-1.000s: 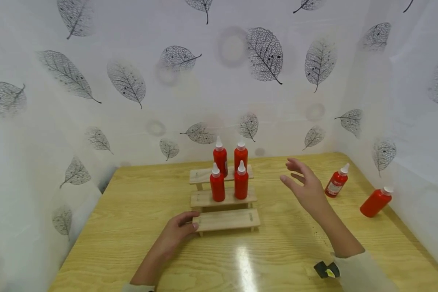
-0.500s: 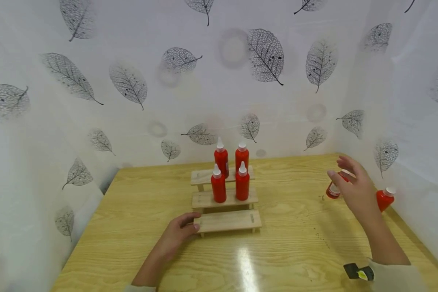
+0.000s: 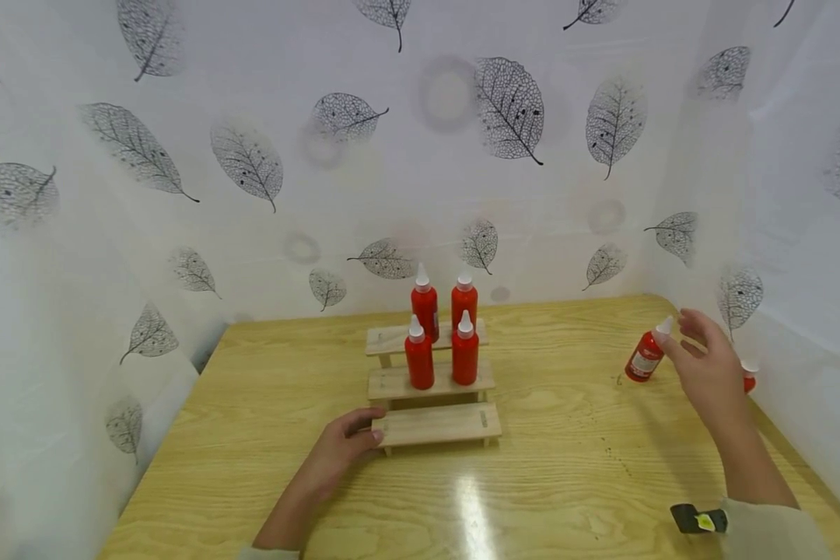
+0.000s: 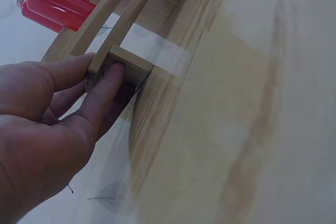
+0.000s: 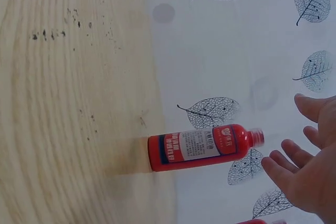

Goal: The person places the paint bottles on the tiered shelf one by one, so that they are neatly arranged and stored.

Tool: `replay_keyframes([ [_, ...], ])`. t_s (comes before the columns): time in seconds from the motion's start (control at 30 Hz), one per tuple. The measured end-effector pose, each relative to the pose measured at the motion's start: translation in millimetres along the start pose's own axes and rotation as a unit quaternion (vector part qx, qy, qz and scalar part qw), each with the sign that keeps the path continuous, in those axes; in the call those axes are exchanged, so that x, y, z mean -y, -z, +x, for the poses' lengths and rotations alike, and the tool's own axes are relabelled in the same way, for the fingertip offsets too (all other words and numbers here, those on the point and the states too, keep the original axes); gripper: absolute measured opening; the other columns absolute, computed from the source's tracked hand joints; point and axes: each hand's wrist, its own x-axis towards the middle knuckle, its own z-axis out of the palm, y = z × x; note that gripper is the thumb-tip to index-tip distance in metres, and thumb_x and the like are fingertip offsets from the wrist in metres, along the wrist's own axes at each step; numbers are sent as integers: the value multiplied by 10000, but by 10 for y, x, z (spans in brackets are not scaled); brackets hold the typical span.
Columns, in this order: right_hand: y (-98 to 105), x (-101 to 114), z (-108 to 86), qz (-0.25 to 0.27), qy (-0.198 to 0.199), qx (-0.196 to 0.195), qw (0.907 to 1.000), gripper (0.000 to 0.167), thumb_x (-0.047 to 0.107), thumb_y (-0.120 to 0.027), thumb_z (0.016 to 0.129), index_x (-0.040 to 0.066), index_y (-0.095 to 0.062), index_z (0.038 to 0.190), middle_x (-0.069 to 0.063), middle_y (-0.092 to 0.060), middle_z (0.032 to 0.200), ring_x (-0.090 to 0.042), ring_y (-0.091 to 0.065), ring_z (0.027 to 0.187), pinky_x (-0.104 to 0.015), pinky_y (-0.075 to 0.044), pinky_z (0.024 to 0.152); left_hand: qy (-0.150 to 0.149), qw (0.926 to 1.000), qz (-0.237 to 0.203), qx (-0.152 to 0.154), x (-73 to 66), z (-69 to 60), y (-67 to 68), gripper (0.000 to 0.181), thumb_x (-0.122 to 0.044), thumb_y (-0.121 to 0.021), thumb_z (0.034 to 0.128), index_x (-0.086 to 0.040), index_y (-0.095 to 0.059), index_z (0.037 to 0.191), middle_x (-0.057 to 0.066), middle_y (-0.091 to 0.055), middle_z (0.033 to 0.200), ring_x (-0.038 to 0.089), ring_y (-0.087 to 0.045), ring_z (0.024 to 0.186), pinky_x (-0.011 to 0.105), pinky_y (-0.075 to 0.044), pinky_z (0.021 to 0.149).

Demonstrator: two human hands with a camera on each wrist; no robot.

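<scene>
My left hand (image 3: 337, 447) grips the left end of a three-step wooden rack (image 3: 435, 425) at its lowest step. In the left wrist view, its fingers and thumb close around the step's end (image 4: 128, 61). Several red squeeze bottles with white pointed tips stand in pairs on the middle and top steps. Over on the right, my right hand (image 3: 710, 372) is raised beside a labelled red squeeze bottle (image 3: 642, 359), thumb near its white tip. The right wrist view has the fingers spread and apart from that bottle (image 5: 202, 148).
Another red bottle (image 3: 750, 379) stands at the right edge, mostly hidden by my right hand. White leaf-print sheeting (image 3: 420, 179) encloses the back and sides of the wooden table (image 3: 287, 365). Small dark specks mark the tabletop near the right arm.
My right hand has moved right across the table, from beside the rack to the labelled bottle. My left hand keeps its hold on the rack.
</scene>
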Motion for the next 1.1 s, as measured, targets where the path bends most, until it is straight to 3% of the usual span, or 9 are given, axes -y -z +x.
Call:
replay_keyframes([
  [0.23,-61,-220,34,174,-218,-24,9996,702,412,-622,994,149,-332,1576,-140,-450,1485,-153,-447,1359,31,-417,829,14,10000,-24,47,3,-7,6,503,-155,-653,986,16,-497,1432,249,-468,1460,284,-575,1228,323,-566,981],
  [0.47,-142,-353,83,197,-591,72,9980,704,425,-627,988,195,-327,1582,-111,-473,1498,-198,-463,1367,3,-416,760,36,10000,-32,40,-4,-7,4,506,-168,-658,984,12,-500,1430,245,-470,1461,283,-571,1234,326,-565,984],
  [0.67,-200,-372,118,236,-692,63,9973,702,396,-637,989,195,-322,1583,-170,-434,1542,-284,-442,1393,-64,-439,805,50,10000,-7,60,-9,-14,6,503,-174,-657,986,0,-502,1432,234,-471,1462,278,-566,1235,320,-563,983],
  [0.83,-234,-384,144,292,-799,36,9964,698,369,-631,996,220,-297,1591,-190,-390,1581,-338,-413,1431,-120,-486,964,56,10000,-12,31,-17,-18,0,500,-168,-661,983,4,-507,1427,235,-481,1452,271,-569,1226,313,-565,975],
  [0.9,-248,-395,153,337,-745,5,9966,692,334,-633,999,210,-294,1589,-200,-394,1571,-316,-446,1406,-106,-483,975,60,10000,-2,15,-17,-19,-2,499,-164,-662,982,8,-509,1425,239,-483,1450,272,-569,1225,315,-565,976],
  [1.1,-274,-436,165,349,-493,-34,9982,676,285,-633,1003,175,-298,1579,-231,-413,1519,-144,-532,1202,-33,-489,836,84,10000,1,-10,-16,-18,-10,493,-165,-660,983,1,-514,1423,231,-478,1465,277,-562,1240,322,-561,985],
])
